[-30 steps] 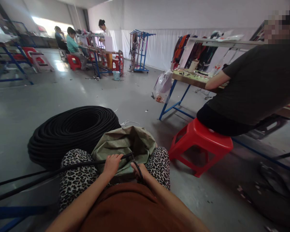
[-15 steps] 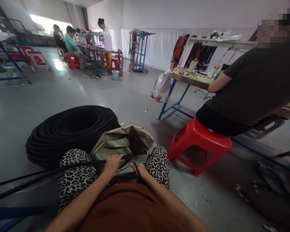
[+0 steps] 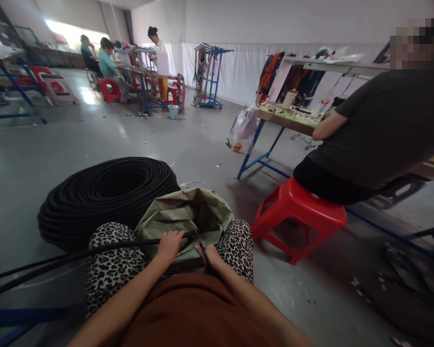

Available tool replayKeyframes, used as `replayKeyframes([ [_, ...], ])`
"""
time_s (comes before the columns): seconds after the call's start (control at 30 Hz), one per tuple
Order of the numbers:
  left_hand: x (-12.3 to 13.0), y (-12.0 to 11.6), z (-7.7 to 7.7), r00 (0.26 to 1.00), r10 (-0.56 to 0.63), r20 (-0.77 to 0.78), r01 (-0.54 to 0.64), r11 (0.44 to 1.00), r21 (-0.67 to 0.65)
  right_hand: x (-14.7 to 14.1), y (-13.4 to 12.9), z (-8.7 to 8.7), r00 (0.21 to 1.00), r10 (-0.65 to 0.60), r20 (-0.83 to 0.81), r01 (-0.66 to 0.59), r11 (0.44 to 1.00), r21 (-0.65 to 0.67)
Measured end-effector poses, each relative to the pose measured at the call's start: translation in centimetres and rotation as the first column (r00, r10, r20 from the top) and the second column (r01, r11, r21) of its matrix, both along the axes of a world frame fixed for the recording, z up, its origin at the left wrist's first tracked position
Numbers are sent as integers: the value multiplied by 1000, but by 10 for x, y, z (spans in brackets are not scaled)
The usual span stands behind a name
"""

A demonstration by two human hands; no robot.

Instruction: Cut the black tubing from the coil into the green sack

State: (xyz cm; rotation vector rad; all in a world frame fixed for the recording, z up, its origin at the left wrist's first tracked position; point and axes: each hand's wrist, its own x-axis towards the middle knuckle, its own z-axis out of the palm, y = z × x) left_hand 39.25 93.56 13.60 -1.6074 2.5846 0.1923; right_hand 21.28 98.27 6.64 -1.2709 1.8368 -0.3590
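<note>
A thick black cord point(image 3: 112, 247) runs in from the left across my lap. My left hand point(image 3: 169, 246) is closed around it near its right end, above the mouth of a grey-green sack point(image 3: 159, 212) between my knees. In my right hand point(image 3: 210, 256) is a pair of dark scissors point(image 3: 203, 249), its blades at the cord's end. Whether the blades are apart or together is too small to tell. Beyond my left knee a big coil of black cord point(image 3: 72, 207) lies on the floor.
To my right a person in a dark shirt point(image 3: 390, 130) sits on a red stool point(image 3: 311, 207) at a workbench point(image 3: 285, 118). A plastic bag point(image 3: 244, 126) hangs from that bench. Blue metal bars point(image 3: 25, 315) are at lower left. Farther back, several people sit or stand around a table.
Hands, cord and scissors stay in nearly the same place. The seated person's arm at the workbench has shifted slightly.
</note>
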Motion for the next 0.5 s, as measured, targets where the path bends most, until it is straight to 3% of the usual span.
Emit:
replayKeyframes([
  [0.23, 0, 1, 0, 1000, 22, -5, -22, 1000, -3, -1, -2, -4, 1000, -14, 6, 14, 1000, 6],
  [0.5, 2, 0, 0, 998, 50, -39, -51, 998, -20, 0, -3, -12, 950, -207, 232, 178, 974, 139],
])
